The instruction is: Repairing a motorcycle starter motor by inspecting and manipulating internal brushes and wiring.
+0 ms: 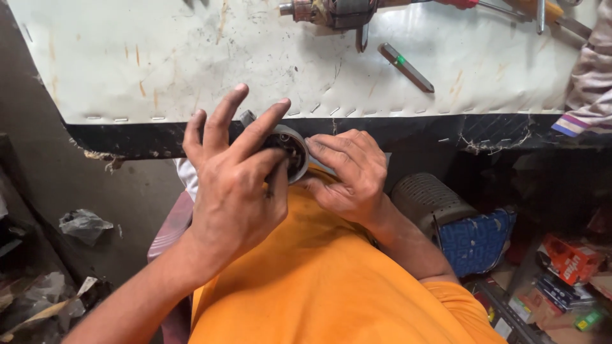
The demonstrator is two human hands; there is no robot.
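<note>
The round grey metal part with a dark hollow face [290, 151] is held in the air, just in front of the near edge of the scratched white worktop with the black torn border [159, 70], above the person's orange shirt [319, 280]. I think it can slip and fall to the floor, because the left hand [233, 185] grips it mostly with thumb and lower fingers while the other fingers stand spread and loose over it. The right hand [347, 175] is curled, its fingers [325, 150] pressing the right side of the part, and a finger could get pinched there if something turns suddenly. The part looks like a short cylinder, dull silver at the rim, with dark inner pieces I cannot tell exactly; a small grey stub shows behind it. Far on the worktop lie a grey bit with a green band [406, 67] and a wound motor piece with a metal shaft [331, 11], well apart from the hands.
</note>
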